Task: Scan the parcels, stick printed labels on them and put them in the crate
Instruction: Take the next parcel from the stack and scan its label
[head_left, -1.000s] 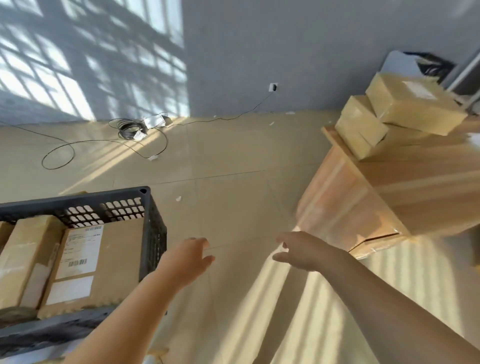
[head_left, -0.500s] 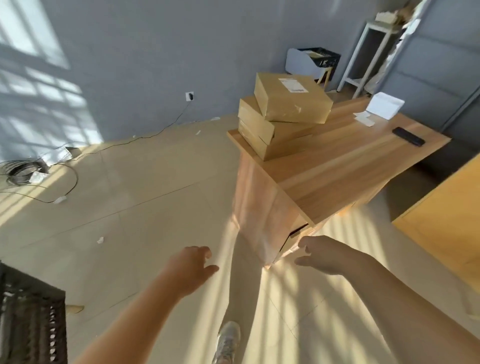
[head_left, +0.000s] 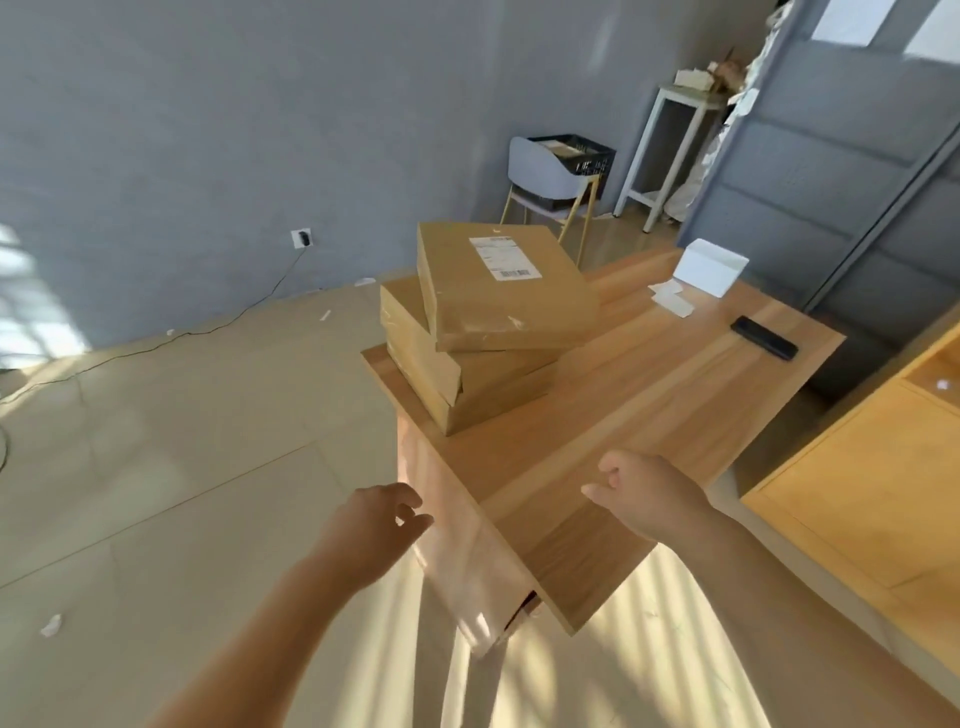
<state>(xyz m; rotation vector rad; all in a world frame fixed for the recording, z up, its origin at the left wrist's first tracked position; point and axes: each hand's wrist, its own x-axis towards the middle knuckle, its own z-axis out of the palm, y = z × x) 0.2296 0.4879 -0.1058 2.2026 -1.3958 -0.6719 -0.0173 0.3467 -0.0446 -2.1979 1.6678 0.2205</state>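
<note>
Three brown cardboard parcels are stacked at the left end of a wooden table (head_left: 649, 395). The top parcel (head_left: 498, 296) carries a white printed label; the middle parcel (head_left: 415, 332) and the bottom parcel (head_left: 493, 400) lie skewed beneath it. My left hand (head_left: 379, 525) hovers over the floor just left of the table's near corner, fingers loosely curled, holding nothing. My right hand (head_left: 644, 493) floats above the table's near end, also loosely curled and holding nothing. Both hands are well short of the stack. A white label printer (head_left: 709, 267) and a black scanner (head_left: 763, 338) sit farther along the table.
Loose white labels (head_left: 672, 301) lie beside the printer. A grey chair (head_left: 550, 176) bearing a black crate (head_left: 582, 153) stands behind the table, next to a white stool (head_left: 670, 150). A yellow cabinet (head_left: 878, 478) is at right. A cable (head_left: 156, 343) runs across the tiled floor.
The view swung right from the grey crate with labelled parcels to the table. The stack is now closer and centred. Both hands stayed empty and rose toward the table's near end.
</note>
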